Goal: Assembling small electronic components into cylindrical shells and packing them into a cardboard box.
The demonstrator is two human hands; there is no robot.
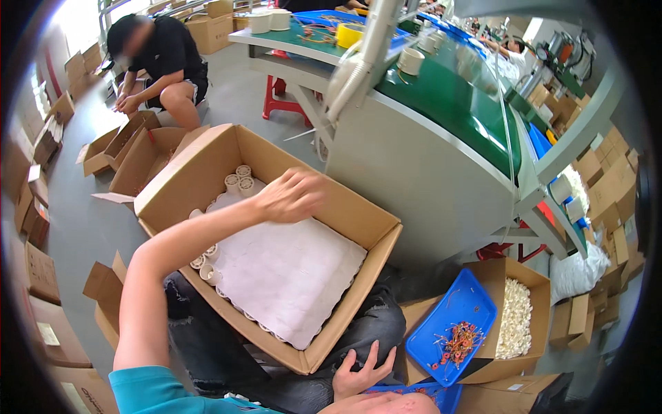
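A large open cardboard box (pixel 358 214) stands tilted in front of me, against my legs. A white sheet (pixel 296 276) covers most of its inside. White round plastic parts (pixel 240 179) stand in small groups along the box's left side, and more rims peek out under the sheet's near edge. Above the sheet, towards the far wall, is my left hand (pixel 293 195), its fingers curled and partly blurred; anything within them is hidden. My right hand (pixel 363 372) rests by my right knee with fingers spread and holds nothing, just off the box's near right corner.
At right, a blue tray (pixel 427 338) of red and orange wired pieces lies on a carton with white small parts (pixel 514 321). A green conveyor table (pixel 455 110) stands beyond. Far left, a crouching person (pixel 162 62) works over open cartons (pixel 148 162).
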